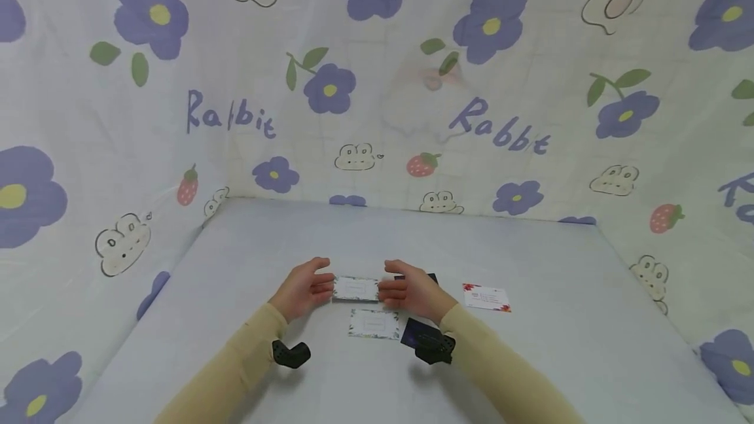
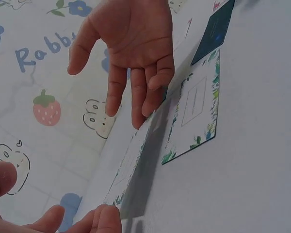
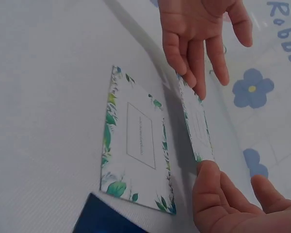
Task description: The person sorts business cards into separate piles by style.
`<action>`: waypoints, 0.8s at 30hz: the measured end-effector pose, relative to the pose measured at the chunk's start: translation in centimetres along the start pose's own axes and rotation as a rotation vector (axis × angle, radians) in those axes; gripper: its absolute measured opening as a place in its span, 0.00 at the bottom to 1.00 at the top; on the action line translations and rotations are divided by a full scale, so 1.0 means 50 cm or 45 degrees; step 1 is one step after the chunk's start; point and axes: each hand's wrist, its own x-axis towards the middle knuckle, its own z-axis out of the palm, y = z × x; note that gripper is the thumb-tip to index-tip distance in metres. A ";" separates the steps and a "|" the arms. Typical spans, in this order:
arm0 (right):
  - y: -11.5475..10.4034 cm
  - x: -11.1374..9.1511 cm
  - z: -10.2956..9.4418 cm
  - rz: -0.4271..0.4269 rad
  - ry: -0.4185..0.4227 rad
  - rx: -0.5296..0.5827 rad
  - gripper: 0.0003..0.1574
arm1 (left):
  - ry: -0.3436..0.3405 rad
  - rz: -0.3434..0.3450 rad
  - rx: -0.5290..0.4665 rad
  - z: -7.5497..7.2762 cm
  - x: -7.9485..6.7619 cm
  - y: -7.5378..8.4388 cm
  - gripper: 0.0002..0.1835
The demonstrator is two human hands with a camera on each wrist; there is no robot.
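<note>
leaf-bordered card [image 1: 356,288], white with a framed line of print, is seen between the two hands, one short end at each; the print is too small for us to read in the head view. both wrist views show it tilted and just clear of the counter [image 1: 306,234], with a shadow along its near side. we note the left hand [image 1: 300,290] at the left end, fingers extended and fairly close together, tips touching the card's edge, thumb standing apart above. we note the right hand [image 1: 415,292] mirroring this at the right end: fingers nearly straight, tips against the edge, thumb raised and free of the card. a second leaf-bordered card [image 1: 374,324] of like pattern lies flat on the counter, on the near side of the held one and apart from it. just right of that we record a dark blue card [image 1: 412,330], partly covered by a black wrist device [image 1: 434,347]. a black card [image 1: 433,277] is partly hidden behind the right hand. further right, well apart from the held card, lies a red-flowered card [image 1: 486,298]. behind the counter we see a flower-printed cloth [image 1: 365,51] hanging, lettered and dotted with strawberries.
</note>
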 end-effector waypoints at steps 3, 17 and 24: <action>0.003 -0.028 -0.014 -0.019 -0.027 0.001 0.42 | -0.034 0.005 0.017 0.014 -0.021 -0.008 0.33; 0.051 -0.126 -0.025 -0.027 -0.007 -0.161 0.43 | -0.081 -0.005 0.156 0.061 -0.100 -0.042 0.34; 0.061 -0.139 -0.029 -0.006 0.049 -0.176 0.43 | -0.112 0.004 0.184 0.068 -0.113 -0.050 0.33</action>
